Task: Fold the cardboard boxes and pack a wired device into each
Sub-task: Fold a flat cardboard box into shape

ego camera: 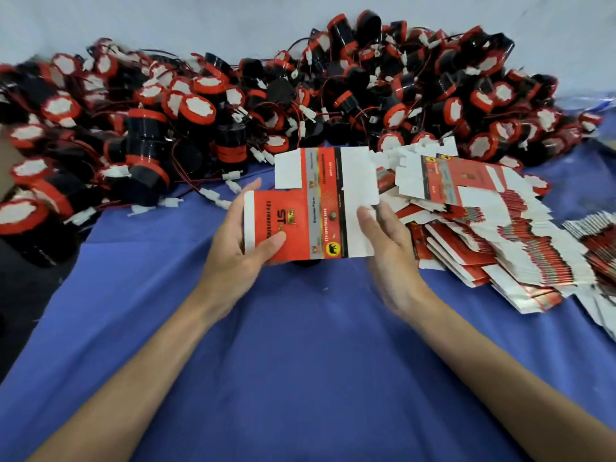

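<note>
Cardboard box point(316, 208) is hanging flat, left hand point(233, 241) pinching one edge, right hand point(390, 248) blurry, hold unclear; probably risking crooked creases.

Bright, diffuse light; only a faint shadow lies under the box point(316, 208) on the cloth point(300, 361). Edges bend from the wide lens. The right hand point(390, 255) smears slightly; box print is soft.

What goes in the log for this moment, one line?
left hand: holds flat box, unfolded | right hand: touches its white flap | wired devices: piled behind
</note>
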